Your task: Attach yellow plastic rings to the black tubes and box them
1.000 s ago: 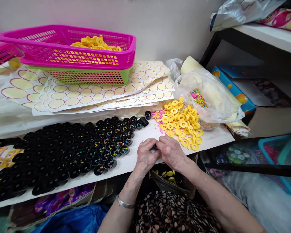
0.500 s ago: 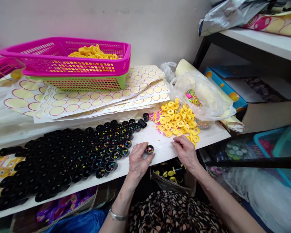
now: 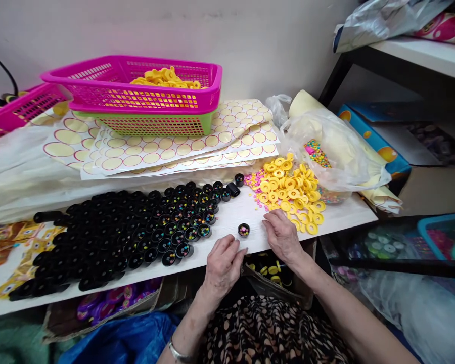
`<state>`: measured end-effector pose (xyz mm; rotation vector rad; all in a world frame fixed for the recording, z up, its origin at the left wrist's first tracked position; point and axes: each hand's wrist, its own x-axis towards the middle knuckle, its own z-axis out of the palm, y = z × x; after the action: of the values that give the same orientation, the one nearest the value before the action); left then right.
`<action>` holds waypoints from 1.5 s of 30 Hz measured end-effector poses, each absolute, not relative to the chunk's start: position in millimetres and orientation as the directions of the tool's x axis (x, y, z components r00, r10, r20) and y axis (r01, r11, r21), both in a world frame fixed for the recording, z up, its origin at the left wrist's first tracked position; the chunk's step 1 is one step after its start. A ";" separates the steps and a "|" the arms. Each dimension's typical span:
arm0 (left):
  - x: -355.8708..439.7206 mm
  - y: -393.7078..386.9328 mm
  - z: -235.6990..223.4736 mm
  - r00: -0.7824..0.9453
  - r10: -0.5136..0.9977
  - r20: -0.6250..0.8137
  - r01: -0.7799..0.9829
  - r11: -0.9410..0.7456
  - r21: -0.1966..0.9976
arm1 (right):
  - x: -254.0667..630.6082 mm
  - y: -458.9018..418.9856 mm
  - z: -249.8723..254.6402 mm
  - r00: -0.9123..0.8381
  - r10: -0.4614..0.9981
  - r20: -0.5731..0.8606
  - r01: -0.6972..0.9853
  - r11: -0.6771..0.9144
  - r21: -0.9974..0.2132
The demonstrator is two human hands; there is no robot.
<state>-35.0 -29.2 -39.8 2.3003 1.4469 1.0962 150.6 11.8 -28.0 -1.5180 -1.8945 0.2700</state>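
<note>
A small black cup (image 3: 243,230) with a few coloured beads inside stands upright on the white table (image 3: 227,215). My left hand (image 3: 223,265) is just below and left of it, thumb and fingers apart, holding nothing. To the cup's right, my right hand (image 3: 282,236) has its fingers closed in a pinch; what they hold, if anything, is hidden. Beside that hand lies a pile of yellow rings (image 3: 291,187), with loose pink and yellow beads (image 3: 255,181) at its left. Many black cups (image 3: 136,227), several showing beads, stand packed together at the left.
A pink basket (image 3: 136,98) with yellow parts sits over a green one (image 3: 167,124) on sheets of round stickers (image 3: 147,151). A clear bag (image 3: 333,136) holding beads lies back right. Below the table edge is a box of black and yellow parts (image 3: 273,270). A shelf (image 3: 428,60) stands right.
My left hand has let go of the black cup and drawn back toward me; the cup stays on the table. My right hand has moved slightly toward the cup, still pinched. The view has shifted left.
</note>
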 end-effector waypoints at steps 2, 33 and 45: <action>-34.7 -32.1 -45.2 0.323 0.829 0.456 0.680 -0.538 0.498 | 149.3 17.7 -27.8 -0.106 0.935 0.339 0.831 0.270 -0.485; -4.3 119.8 13.2 0.625 0.761 0.173 0.780 -0.601 -0.175 | 157.7 67.9 -5.2 0.118 0.972 0.203 0.229 0.172 -0.958; -9.5 92.5 34.7 0.352 0.847 0.397 0.727 -0.515 0.454 | 149.3 58.8 22.7 0.152 0.931 0.332 0.170 0.307 -0.936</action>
<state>-9.5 92.5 34.7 2.4134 1.4262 0.8937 149.3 58.8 22.7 -1.1431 -1.3152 0.7661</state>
